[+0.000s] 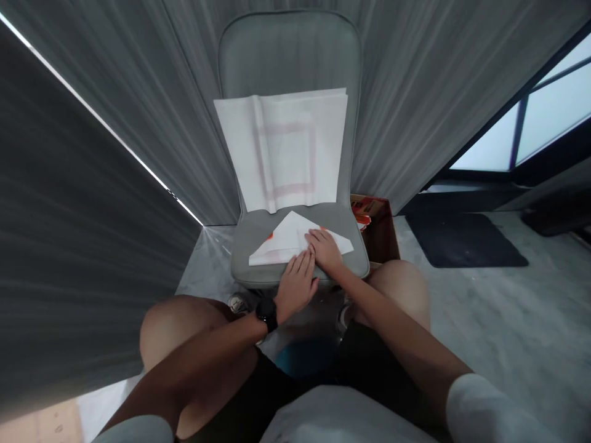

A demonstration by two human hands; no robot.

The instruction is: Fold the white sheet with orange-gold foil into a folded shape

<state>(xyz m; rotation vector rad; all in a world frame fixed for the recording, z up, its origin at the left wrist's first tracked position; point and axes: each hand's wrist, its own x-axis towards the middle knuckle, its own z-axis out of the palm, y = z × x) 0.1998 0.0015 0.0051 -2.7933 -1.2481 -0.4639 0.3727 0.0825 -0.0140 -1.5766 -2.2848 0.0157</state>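
Observation:
A folded sheet of white paper [281,240] with orange marks lies on the grey chair seat [247,224], its peak pointing toward the backrest. My left hand [298,283], with a black watch at the wrist, rests its outstretched fingers on the paper's near edge. My right hand [324,251] lies flat on the paper's right half, fingers extended. The two hands touch near the middle of the near edge. Part of the paper is hidden beneath them.
Large white paper [295,151] with a faint reddish frame leans on the chair's backrest [289,55]. An open cardboard box [381,231] stands right of the chair. Grey curtains [184,80] hang behind. A dark mat [462,240] lies on the floor at right.

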